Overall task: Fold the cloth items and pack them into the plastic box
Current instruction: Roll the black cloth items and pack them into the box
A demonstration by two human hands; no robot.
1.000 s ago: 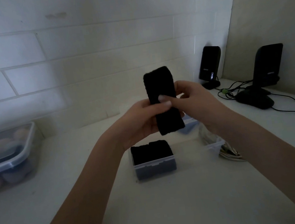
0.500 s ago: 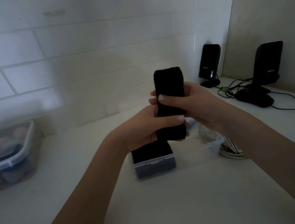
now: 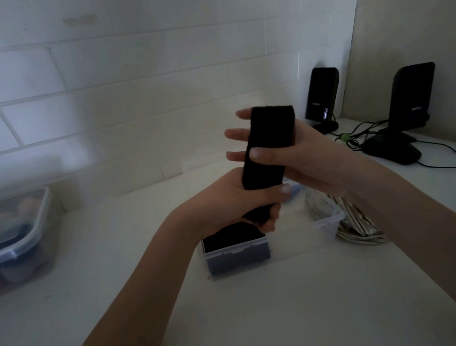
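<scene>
Holding a black cloth strip (image 3: pixel 268 150) upright in the air, both hands work above the plastic box (image 3: pixel 267 247), which stands near the middle of the table (image 3: pixel 267 311). In the head view, the left hand (image 3: pixel 241 200) is closed around the lower end of the strip, and the right hand (image 3: pixel 299 152) presses the upper part with the thumb while its other fingers (image 3: pixel 235 134) stay stretched behind. The left part of the box already holds dark folded cloth (image 3: pixel 230 237).

The fold looks loose at the bottom, so it may open if the left grip relaxes. The space beside the packed cloth seems narrow, so the strip may catch on the rim and unfold.
</scene>
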